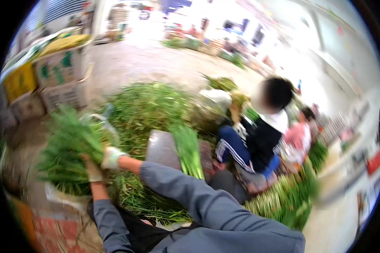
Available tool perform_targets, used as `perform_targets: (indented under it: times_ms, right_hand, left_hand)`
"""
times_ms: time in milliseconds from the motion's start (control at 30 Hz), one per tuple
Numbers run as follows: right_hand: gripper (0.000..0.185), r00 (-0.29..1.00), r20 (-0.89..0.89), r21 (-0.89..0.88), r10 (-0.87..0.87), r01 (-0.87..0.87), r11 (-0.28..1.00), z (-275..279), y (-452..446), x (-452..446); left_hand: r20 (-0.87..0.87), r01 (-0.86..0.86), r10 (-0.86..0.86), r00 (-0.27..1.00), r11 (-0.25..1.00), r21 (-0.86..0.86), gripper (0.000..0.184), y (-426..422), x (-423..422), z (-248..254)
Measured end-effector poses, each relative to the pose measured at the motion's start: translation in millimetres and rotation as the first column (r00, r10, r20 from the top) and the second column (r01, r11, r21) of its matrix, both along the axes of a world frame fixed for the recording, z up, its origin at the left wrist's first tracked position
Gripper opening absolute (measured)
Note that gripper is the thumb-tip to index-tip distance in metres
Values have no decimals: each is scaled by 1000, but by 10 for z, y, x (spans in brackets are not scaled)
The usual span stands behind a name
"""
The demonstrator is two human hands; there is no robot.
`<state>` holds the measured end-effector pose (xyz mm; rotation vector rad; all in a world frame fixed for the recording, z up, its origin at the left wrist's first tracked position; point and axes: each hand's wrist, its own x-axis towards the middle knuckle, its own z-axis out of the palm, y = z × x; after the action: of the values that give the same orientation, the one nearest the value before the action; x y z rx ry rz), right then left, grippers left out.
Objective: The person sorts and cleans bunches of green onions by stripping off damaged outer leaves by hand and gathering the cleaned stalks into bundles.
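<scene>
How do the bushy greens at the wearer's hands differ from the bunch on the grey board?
Size: the bushy greens spread wide; the board bunch is narrower.
Arrangement: the bushy greens fan out; the board bunch lies roughly parallel across the grey board.
Contact: the left hand and right hand are at the bushy greens; no hand is on the board bunch.
Shared: both are green and long-leaved.

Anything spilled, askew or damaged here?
Yes, loose greens: strewn in a tangled heap beyond the board and on its near side too, untidy next to the neatly aligned bundle. That bundle's leafy end also seems to overhang the board's far edge. No damage visible, though blur hides detail.
</scene>
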<state>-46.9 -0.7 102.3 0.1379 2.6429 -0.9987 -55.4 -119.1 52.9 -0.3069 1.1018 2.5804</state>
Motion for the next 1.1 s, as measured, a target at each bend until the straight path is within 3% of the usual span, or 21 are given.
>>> perform_targets:
  times_ms: [33,67,100,133,200,267,300,333,400,467,500,533,600,633,700,733,767,833,933,1000,1100]
  right_hand:
    - [17,998,60,-40,-37,39,998,25,-77,31]
    - [23,964,-149,34,220,-217,975,129,-83,137]
    - [37,983,-93,-105,160,-169,980,-73,-79,96]
    - [44,985,-94,-119,146,-157,980,80,-41,245]
    - [47,998,4,-274,67,-63,960,344,166,450]
    - [51,999,48,-310,-26,39,950,596,407,715]
    - [52,1000,21,-369,-22,28,929,670,582,816]
    - [52,1000,-5,-423,-15,11,906,742,755,915]
    - [54,1000,10,-425,-16,19,905,1152,1017,1228]
    - [56,981,-187,-565,-53,-64,823,1334,1182,1477]
    - [55,974,-222,-618,-41,-108,779,1348,1259,1547]
    - [56,953,-297,-557,-51,-130,821,1399,1330,1629]
    - [57,977,-171,-458,-130,38,888,1462,1403,1787]
    - [53,969,-211,-458,-128,18,889,1212,1493,1735]
    - [52,951,-275,-637,-137,-74,767,868,1545,1720]
    - [50,975,-177,-669,-136,-18,743,785,1564,1755]
    - [50,950,-255,-689,-179,-49,723,644,1562,1776]
    - [51,959,-233,-715,-163,-55,697,412,1599,1843]
    - [52,974,-161,-785,-156,-31,619,126,1744,1987]
    - [52,986,-109,-826,-129,-18,563,-109,1852,2018]
    - [56,985,-103,-828,-140,-6,561,-339,1996,2075]
  left_hand:
    - [-63,-59,71,996,984,167,90,-1,-302,-395]
    - [-99,-131,174,980,931,340,85,-194,-712,-859]
    - [-68,-162,207,976,896,414,83,-252,-825,-957]
    - [-29,-199,244,969,850,487,81,-281,-889,-1002]
    - [16,-148,166,986,828,541,77,-322,-1000,-1046]
    - [-79,2,58,995,794,608,79,-412,-1141,-1158]
    - [-100,-16,81,992,851,525,87,-237,-679,-478]
    - [-103,-11,76,992,852,523,87,-206,-707,-485]
    - [103,-130,95,990,902,413,95,-243,-779,-563]
    - [67,-78,54,996,890,449,101,-151,-655,-283]
    - [108,-83,40,993,900,428,96,-108,-564,-147]
    - [149,-86,27,988,909,408,92,-66,-471,-10]
    - [52,-45,30,998,946,321,75,-125,-552,-184]
    - [-28,-70,78,997,972,225,67,-227,-543,-324]
    - [-192,-232,226,955,973,-11,52,-453,-438,-608]
    - [-257,-307,273,927,946,-101,45,-529,-347,-773]
    - [-196,-357,324,926,919,-167,38,-302,333,-60]
    - [-276,-464,390,878,834,-299,33,-235,660,-245]
    - [-262,-375,294,919,860,-348,29,-84,1258,-301]
    - [-119,-127,108,987,978,-168,26,74,1551,-382]
    - [41,147,-144,989,985,-90,26,340,1693,-503]
